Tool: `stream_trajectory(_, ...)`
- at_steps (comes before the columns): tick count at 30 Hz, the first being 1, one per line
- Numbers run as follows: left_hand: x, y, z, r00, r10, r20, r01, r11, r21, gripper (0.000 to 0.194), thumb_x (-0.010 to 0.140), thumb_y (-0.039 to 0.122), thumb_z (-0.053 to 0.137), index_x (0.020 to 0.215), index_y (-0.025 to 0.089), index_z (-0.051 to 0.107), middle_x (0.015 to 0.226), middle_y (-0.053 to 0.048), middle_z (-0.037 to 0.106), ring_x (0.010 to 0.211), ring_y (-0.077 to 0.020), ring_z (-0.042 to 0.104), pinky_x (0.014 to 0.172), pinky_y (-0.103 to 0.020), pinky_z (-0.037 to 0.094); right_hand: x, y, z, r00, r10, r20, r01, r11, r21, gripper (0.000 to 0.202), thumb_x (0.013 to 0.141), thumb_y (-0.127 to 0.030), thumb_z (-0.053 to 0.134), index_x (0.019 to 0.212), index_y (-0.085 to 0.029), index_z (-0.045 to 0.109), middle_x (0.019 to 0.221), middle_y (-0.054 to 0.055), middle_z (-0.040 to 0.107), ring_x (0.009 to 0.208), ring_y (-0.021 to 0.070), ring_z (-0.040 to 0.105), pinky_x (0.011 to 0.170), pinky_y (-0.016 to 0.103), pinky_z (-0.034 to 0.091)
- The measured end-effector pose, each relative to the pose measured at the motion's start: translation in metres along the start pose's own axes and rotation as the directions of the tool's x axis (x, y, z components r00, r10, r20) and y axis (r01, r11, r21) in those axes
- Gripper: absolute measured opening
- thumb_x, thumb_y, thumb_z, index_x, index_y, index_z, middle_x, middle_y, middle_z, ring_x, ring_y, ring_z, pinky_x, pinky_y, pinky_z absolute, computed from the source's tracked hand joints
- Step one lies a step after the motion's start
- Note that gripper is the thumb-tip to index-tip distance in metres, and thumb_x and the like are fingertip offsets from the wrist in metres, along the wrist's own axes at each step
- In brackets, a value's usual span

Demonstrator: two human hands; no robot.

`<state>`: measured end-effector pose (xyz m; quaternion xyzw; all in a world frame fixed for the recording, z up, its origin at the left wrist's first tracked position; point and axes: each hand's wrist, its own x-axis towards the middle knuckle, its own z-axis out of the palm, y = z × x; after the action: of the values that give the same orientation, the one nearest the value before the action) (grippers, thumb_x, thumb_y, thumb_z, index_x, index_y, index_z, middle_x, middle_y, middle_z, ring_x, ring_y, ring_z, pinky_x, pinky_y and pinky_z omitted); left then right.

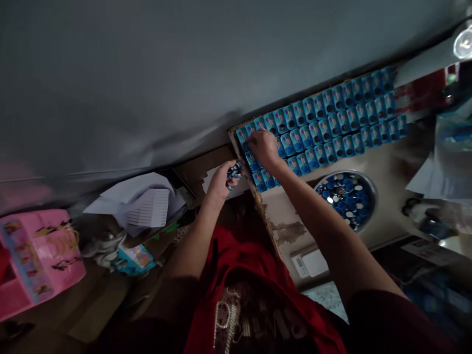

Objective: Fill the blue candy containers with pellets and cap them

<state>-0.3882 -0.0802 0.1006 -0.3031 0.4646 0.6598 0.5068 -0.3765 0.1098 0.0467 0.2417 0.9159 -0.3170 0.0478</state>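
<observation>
Several small, round blue and silver discs are bunched in my left hand [221, 179], its fingers curled around them just off the table's left edge. My right hand [264, 147] reaches over the left end of the rows of small blue packs [315, 132]. Its fingers are pinched together at a pack there, and what they hold, if anything, is hidden. Each pack has a printed face, and many show a dark round spot near the lower end. Right of my right forearm, a round metal bowl [374, 196] holds many blue, white and silver discs.
A grey wall [184, 73] runs behind the table [283, 206], whose left edge is worn. A white device [311, 264] lies near its front. White papers [147, 206] and a pink printed bag [55, 250] are at left; clear plastic [452, 147] stands at right.
</observation>
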Motion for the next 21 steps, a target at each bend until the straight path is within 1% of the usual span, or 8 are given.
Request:
stream_trajectory(2,0.002,0.013,-0.010,1.000,0.013,0.016,-0.013,1.000,-0.013,0.018,0.097,0.029,0.076,0.087,0.014,0.072,0.062,0.000,0.064,0.040,-0.0030,0.043,0.038,-0.012,0.021,0.010,-0.002,0.007,1.000,0.021,-0.009,-0.022,0.994,-0.105,0.015,0.089,-0.013,0.077,0.099,-0.021,0.085,0.110,0.014,0.085,0.103,0.0330,0.078,0.095,0.045,0.061)
stream_trajectory(6,0.011,0.024,-0.022,0.996,0.042,0.083,-0.041,0.999,-0.014,0.019,0.093,0.031,0.079,0.086,0.015,0.073,0.063,0.001,0.065,0.039,-0.0033,0.044,0.038,-0.013,0.021,0.034,0.007,0.011,0.997,0.060,-0.046,-0.065,0.990,-0.122,0.018,0.090,-0.030,0.088,0.104,-0.024,0.077,0.099,0.011,0.084,0.102,0.0326,0.079,0.093,0.044,0.063)
stream_trajectory(8,0.016,0.026,-0.024,0.992,0.052,0.113,-0.049,0.998,-0.026,0.019,0.094,0.031,0.079,0.086,0.015,0.073,0.063,0.001,0.064,0.039,-0.0033,0.044,0.038,-0.013,0.021,0.044,0.007,0.008,0.995,0.100,-0.029,-0.103,0.984,-0.146,0.027,0.085,-0.037,0.095,0.098,-0.026,0.074,0.095,0.008,0.083,0.101,0.0322,0.079,0.093,0.044,0.063)
stream_trajectory(10,0.020,0.027,-0.022,0.991,0.036,0.132,-0.030,0.998,-0.048,0.019,0.098,0.029,0.074,0.086,0.015,0.072,0.062,0.002,0.062,0.038,-0.0036,0.043,0.038,-0.013,0.021,0.046,0.000,0.000,0.990,0.139,0.016,-0.133,0.971,-0.200,0.031,0.080,-0.033,0.099,0.089,-0.026,0.071,0.094,0.008,0.082,0.102,0.0334,0.079,0.096,0.046,0.062)
stream_trajectory(13,0.022,0.027,-0.013,0.989,-0.028,0.142,0.038,0.997,-0.070,0.022,0.103,0.030,0.069,0.087,0.015,0.070,0.061,0.001,0.062,0.037,-0.0037,0.040,0.037,-0.014,0.019,0.020,-0.013,-0.016,0.995,0.088,0.042,-0.080,0.984,-0.161,0.025,0.082,-0.023,0.094,0.084,-0.024,0.069,0.097,0.007,0.081,0.100,0.0305,0.076,0.098,0.045,0.059)
stream_trajectory(15,0.023,0.025,-0.003,0.990,-0.023,0.136,0.035,0.996,-0.080,0.025,0.105,0.031,0.072,0.086,0.015,0.070,0.064,0.000,0.065,0.038,-0.0026,0.040,0.037,-0.013,0.020,-0.014,-0.017,-0.026,1.000,-0.002,-0.009,0.002,0.999,0.037,0.015,0.091,-0.027,0.085,0.089,-0.024,0.070,0.095,0.004,0.079,0.091,0.0239,0.073,0.090,0.039,0.059)
stream_trajectory(18,0.021,0.018,0.013,0.992,0.075,0.102,-0.064,0.992,-0.106,0.026,0.106,0.032,0.079,0.089,0.015,0.070,0.073,0.000,0.070,0.044,-0.0022,0.047,0.041,-0.012,0.028,-0.065,-0.014,-0.034,0.997,-0.055,-0.055,0.072,0.917,0.392,0.014,0.099,-0.038,0.074,0.100,-0.025,0.072,0.086,0.000,0.073,0.075,0.0172,0.065,0.073,0.031,0.056)
stream_trajectory(21,0.022,0.007,0.030,0.992,0.092,0.091,-0.080,0.988,-0.134,0.029,0.107,0.038,0.083,0.092,0.016,0.070,0.072,0.003,0.068,0.047,-0.0024,0.048,0.042,-0.012,0.032,-0.096,-0.006,-0.033,0.992,-0.102,-0.078,0.127,0.872,0.472,0.019,0.098,-0.040,0.073,0.109,-0.025,0.078,0.092,0.001,0.072,0.073,0.0165,0.064,0.070,0.031,0.057)
